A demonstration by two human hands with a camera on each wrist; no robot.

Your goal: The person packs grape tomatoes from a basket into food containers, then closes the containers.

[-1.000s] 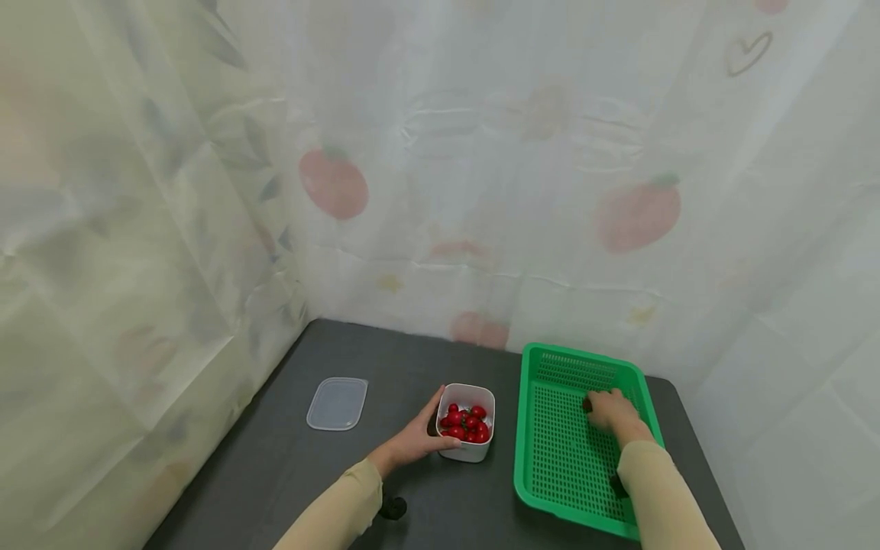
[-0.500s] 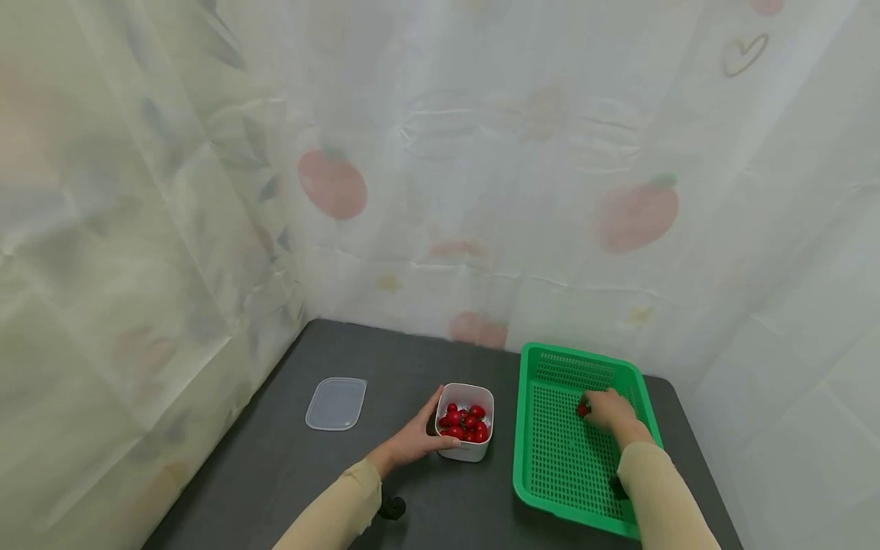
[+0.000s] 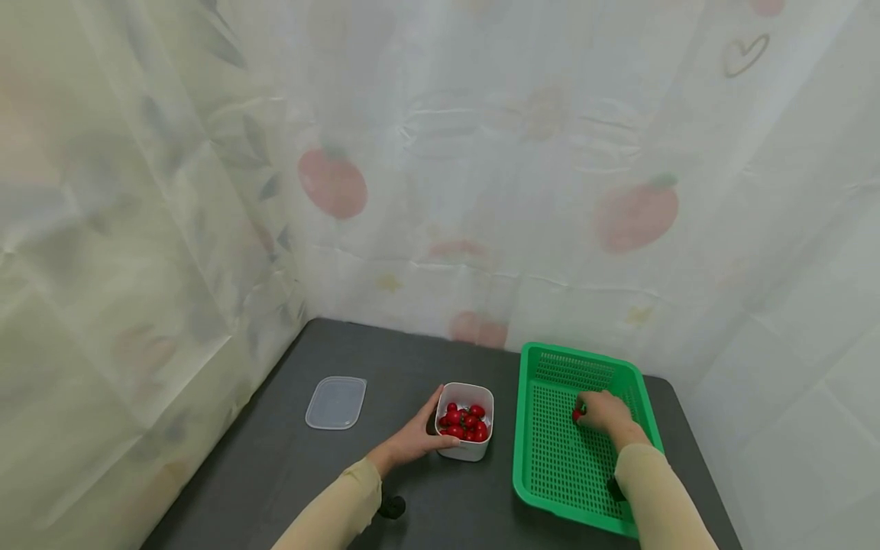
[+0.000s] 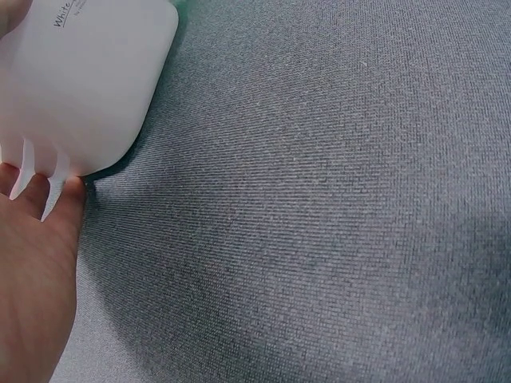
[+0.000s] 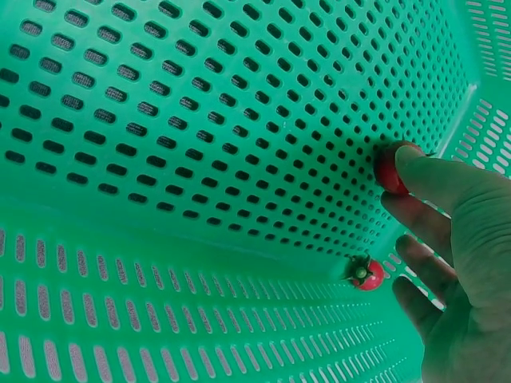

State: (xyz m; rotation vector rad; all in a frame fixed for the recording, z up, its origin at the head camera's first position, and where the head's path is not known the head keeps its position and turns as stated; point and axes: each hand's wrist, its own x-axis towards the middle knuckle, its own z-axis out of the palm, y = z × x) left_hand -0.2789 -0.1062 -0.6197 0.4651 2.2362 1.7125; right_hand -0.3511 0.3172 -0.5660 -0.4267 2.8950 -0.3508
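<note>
In the head view my left hand (image 3: 411,441) holds a white square container (image 3: 464,452) by its left side, thumb over the near rim. Several red cherry tomatoes (image 3: 455,418) lie inside it. The left wrist view shows fingers (image 4: 70,203) against the container's wall (image 4: 96,88). Inside a green perforated basket (image 3: 560,458), my right hand (image 3: 605,412) pinches one cherry tomato (image 5: 389,167) between thumb and index finger, close to the basket's floor. A second cherry tomato (image 5: 367,273) with a green stem lies by the basket's wall, below the other fingers.
A translucent square lid (image 3: 336,402) lies flat on the dark grey table (image 3: 406,351), left of the container. Printed curtains (image 3: 440,191) hang behind and on both sides of the table. The basket's raised rim (image 3: 519,412) stands right of the container.
My right hand has shifted slightly left over the basket, and the red tomato at its fingertips has come into view and moved along. The left hand and container have stayed put.
</note>
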